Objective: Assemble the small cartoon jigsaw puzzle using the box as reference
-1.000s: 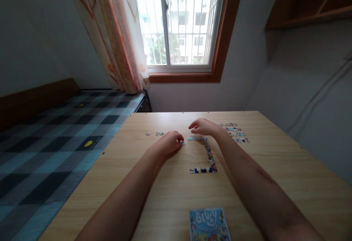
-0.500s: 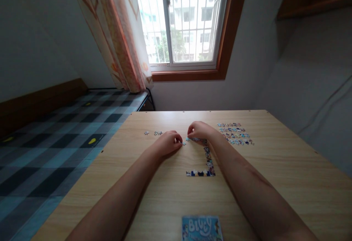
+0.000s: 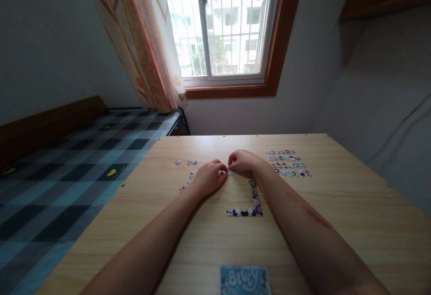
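Observation:
My left hand [image 3: 212,178] is closed, its fingertips pinching a small light-blue jigsaw piece [image 3: 229,173] at the left end of the puzzle's far row. Right beside it, my right hand [image 3: 243,159] is closed too, thumb and fingertips on the end of that row and partly covering it. The joined jigsaw border [image 3: 255,192] runs down the right side and turns left along a near row with dark blue pieces [image 3: 244,213]. Whether the pinched piece is locked to the row cannot be made out.
Several rows of loose pieces [image 3: 289,165] lie at the right on the wooden table [image 3: 303,241]. More loose pieces [image 3: 191,163] lie left of my left hand, some partly behind it. A blue "Bluey" box [image 3: 245,280] sits at the near edge. A bed [image 3: 84,165] stands at the left.
My left hand has moved slightly right with its piece, up against the row's end and my right fingertips. Loose pieces left of it now show. My right hand has barely shifted.

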`<state>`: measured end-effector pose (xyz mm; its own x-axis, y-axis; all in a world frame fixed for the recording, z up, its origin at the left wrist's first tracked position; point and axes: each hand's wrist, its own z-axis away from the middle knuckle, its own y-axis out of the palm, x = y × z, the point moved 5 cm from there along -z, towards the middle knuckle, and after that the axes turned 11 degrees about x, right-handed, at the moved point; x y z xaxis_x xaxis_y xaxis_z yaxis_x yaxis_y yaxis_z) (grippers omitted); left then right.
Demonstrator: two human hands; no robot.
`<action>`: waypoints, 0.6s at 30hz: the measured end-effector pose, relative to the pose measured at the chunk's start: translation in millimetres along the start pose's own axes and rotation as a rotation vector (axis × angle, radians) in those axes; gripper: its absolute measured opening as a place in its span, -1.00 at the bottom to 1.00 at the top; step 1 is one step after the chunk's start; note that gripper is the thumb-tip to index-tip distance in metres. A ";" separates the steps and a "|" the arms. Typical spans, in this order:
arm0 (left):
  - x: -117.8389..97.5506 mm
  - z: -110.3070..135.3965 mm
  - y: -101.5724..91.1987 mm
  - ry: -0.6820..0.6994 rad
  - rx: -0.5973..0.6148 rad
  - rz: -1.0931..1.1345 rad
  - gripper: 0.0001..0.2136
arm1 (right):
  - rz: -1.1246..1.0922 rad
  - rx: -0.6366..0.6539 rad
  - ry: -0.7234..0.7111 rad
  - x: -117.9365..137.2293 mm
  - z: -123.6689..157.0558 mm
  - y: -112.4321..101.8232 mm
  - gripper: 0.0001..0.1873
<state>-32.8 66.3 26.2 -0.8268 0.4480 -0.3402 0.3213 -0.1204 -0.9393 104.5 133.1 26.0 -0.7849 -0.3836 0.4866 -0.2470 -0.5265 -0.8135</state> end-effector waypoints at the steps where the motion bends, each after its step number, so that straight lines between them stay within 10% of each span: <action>1: -0.2 0.0 0.4 -0.002 -0.005 -0.001 -0.82 | -0.002 -0.002 -0.001 0.0 0.2 0.0 -0.80; 18: 0.9 3.3 1.6 0.057 -0.015 -0.051 -0.80 | -0.052 -0.017 -0.016 -12.1 -8.9 3.4 -0.79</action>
<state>-34.5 63.5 24.3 -0.8146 0.5032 -0.2884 0.2864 -0.0833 -0.9545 108.2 142.7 14.5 -0.7619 -0.3679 0.5330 -0.2966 -0.5334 -0.7922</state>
